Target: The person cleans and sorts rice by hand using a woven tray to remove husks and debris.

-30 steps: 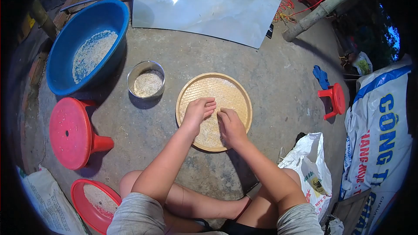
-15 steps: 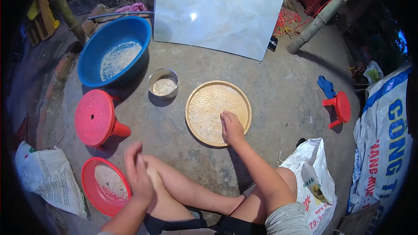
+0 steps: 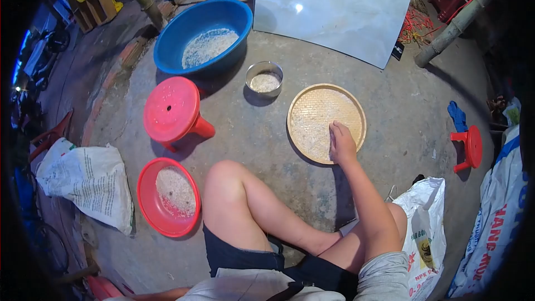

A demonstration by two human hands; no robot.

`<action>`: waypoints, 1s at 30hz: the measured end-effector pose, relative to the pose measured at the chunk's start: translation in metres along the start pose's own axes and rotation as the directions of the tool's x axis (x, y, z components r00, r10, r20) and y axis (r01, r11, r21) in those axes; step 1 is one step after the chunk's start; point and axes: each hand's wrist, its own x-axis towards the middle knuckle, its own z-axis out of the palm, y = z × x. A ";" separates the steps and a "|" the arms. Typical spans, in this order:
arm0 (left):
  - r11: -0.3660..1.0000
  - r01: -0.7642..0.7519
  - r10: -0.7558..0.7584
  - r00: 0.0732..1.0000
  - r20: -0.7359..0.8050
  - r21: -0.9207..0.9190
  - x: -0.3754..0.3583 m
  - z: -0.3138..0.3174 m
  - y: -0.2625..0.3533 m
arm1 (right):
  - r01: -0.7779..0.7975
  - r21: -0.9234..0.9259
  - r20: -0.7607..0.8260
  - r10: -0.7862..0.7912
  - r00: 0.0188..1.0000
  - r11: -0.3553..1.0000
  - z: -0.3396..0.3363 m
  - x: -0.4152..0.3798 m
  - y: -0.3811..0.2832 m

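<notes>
My right hand [image 3: 343, 144] is over the near right part of a round woven bamboo tray [image 3: 326, 87], its fingers bent and pressed together at the tray's surface. What the fingertips hold, if anything, is too small to make out. Pale grain that looks like rice [image 3: 312, 134] is spread thinly over the weave, mostly on the left and near side. Only a strip of my left forearm [image 3: 161, 294] shows at the bottom edge; the hand itself is out of view. Left of the tray stands a metal pot [image 3: 264, 68] with similar grain inside.
A big blue basin [image 3: 167, 61] and a red basin [image 3: 146, 212] hold pale grain. Between them stands a red stool [image 3: 171, 106]. White sacks lie at left [image 3: 89, 184] and right [image 3: 429, 212]. A small red stool [image 3: 473, 147] and a marbled panel [image 3: 334, 11] stand farther off.
My left hand has dropped from above my knee out of view at the bottom. The view has swung left, while my right hand stays at the bamboo tray.
</notes>
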 end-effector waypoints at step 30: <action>0.178 -0.013 0.548 0.832 0.088 -0.984 0.342 0.033 0.355 | 0.031 0.016 -0.013 -0.031 0.999 0.999 0.005 0.007 0.011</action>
